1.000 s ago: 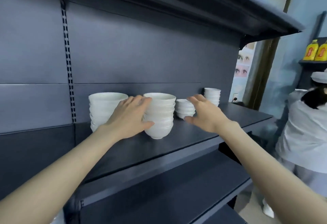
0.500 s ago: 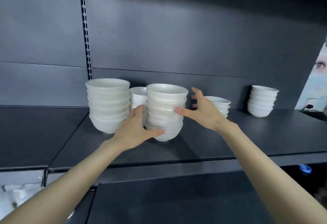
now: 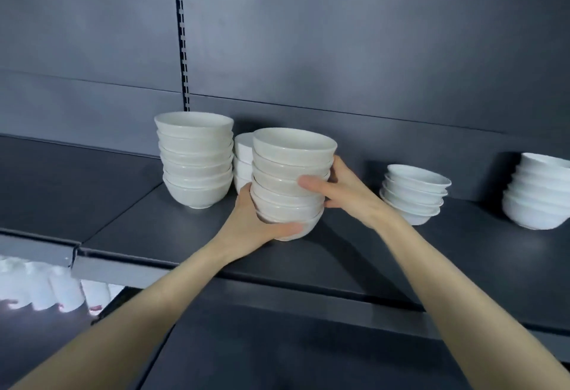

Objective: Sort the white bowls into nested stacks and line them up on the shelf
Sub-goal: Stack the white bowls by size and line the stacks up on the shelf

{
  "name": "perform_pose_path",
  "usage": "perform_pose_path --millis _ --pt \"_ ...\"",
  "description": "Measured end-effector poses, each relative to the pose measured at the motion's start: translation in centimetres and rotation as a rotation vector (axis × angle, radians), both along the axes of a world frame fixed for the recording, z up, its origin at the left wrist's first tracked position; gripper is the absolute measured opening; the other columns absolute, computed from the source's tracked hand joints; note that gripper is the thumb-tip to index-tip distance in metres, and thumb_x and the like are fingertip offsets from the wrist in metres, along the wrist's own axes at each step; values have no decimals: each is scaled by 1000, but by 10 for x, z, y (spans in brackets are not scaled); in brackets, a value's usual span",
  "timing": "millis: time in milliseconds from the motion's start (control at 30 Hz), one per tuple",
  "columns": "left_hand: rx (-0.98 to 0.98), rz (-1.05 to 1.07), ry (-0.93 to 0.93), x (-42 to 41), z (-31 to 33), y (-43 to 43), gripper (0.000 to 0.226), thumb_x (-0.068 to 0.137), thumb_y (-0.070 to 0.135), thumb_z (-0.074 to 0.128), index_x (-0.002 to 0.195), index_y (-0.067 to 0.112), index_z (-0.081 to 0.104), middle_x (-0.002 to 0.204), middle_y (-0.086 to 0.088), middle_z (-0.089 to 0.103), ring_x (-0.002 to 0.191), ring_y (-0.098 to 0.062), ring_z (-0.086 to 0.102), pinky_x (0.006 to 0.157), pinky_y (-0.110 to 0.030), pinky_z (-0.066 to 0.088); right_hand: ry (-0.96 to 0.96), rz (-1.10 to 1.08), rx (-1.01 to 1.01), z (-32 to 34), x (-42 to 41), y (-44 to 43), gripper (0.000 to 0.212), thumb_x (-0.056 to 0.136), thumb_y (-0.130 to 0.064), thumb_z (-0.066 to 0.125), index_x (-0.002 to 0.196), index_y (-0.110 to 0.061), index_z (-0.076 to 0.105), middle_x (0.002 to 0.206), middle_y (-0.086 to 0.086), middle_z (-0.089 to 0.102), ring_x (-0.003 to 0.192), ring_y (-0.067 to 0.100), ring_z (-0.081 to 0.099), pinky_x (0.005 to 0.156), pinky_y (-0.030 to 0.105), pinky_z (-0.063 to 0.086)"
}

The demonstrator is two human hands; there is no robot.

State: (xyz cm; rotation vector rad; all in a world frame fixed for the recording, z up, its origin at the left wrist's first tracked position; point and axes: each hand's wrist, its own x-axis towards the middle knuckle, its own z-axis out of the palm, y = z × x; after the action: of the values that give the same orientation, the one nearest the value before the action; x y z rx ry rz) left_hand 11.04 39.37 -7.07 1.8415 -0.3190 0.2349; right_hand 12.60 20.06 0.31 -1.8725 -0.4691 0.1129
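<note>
A nested stack of several white bowls [image 3: 291, 170] stands on the dark shelf [image 3: 354, 254], near its front. My left hand [image 3: 257, 224] grips the stack's lowest bowls from the left, thumb across the front. My right hand [image 3: 337, 187] grips its middle bowls from the right. A taller stack [image 3: 196, 158] stands to the left, and a smaller stack [image 3: 242, 158] is partly hidden behind the held one. To the right sit a low stack of shallow bowls [image 3: 415, 193] and another stack [image 3: 538, 192] at the frame's edge.
A slotted upright [image 3: 182, 35] runs up the dark back panel. The shelf's left section [image 3: 61, 186] joins at a seam beside the tall stack. White items [image 3: 46, 289] show below the shelf at lower left. A lower shelf [image 3: 293, 355] lies beneath my arms.
Both hands have closed round the middle stack: the right hand moved in from the right to its side, the left thumb wrapped its base. The view has come closer.
</note>
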Motion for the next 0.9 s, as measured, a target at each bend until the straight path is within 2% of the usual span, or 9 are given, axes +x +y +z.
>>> perform_pose_path --millis 67,167,233,367,433,533,633,800,900 --pt "-44 -10 -17 -5 3 -6 93 60 18 92 138 18 41 129 5 62 119 -8 58 97 -26 50 -13 29 20 -1 4 -3 48 85 -24 69 124 -27 43 108 -24 56 86 -18 59 60 6 49" --pt "-70 -33 -27 -11 8 -10 88 62 9 90 136 17 42 127 5 63 119 -9 59 96 -26 50 -22 55 25 -4 9 -5 68 80 -32 73 136 -24 35 115 -23 56 101 -8 56 71 14 51" --pt "-65 -37 -11 -16 13 -12 89 63 11 89 138 15 41 130 0 62 122 -15 57 99 -32 49 -9 85 30 -3 10 -6 60 82 -31 72 131 -29 37 111 -24 56 100 -6 57 67 15 52" --pt "-71 -52 -42 -19 16 -17 80 66 -12 81 134 16 47 130 -5 62 122 -19 58 94 -28 50 35 141 43 0 14 -11 43 86 -28 68 117 -35 40 107 -26 57 93 -9 59 59 18 53" --pt "-82 -67 -62 -20 18 -20 78 66 -18 76 130 20 50 129 -5 63 121 -19 59 92 -26 50 42 157 58 -3 17 -13 45 85 -27 70 119 -34 41 108 -25 57 91 -11 59 58 18 53" --pt "-94 -70 -71 -24 21 -24 76 67 -20 74 125 25 53 125 0 66 118 -15 61 89 -22 50 32 134 76 -5 18 -11 64 81 -31 73 134 -27 37 118 -18 57 103 -2 58 64 22 52" --pt "-97 -52 -77 -26 23 -25 74 67 -19 74 122 27 54 121 6 68 114 -10 63 86 -18 50 14 89 107 -9 21 -10 66 76 -31 77 133 -24 42 116 -12 61 104 6 61 64 24 54" --pt "-100 -35 -79 -33 26 -25 71 66 -16 77 120 25 57 119 3 69 112 -11 64 85 -19 51 -13 71 135 -9 17 -10 69 72 -32 80 131 -22 47 114 -8 64 102 10 64 68 31 58" --pt "-106 -24 -93 -43 33 -24 70 68 -16 76 121 24 56 118 5 69 111 -9 64 83 -18 51 -49 87 134 1 7 -10 83 58 -44 82 131 -23 48 115 -7 65 104 12 64 72 37 60"
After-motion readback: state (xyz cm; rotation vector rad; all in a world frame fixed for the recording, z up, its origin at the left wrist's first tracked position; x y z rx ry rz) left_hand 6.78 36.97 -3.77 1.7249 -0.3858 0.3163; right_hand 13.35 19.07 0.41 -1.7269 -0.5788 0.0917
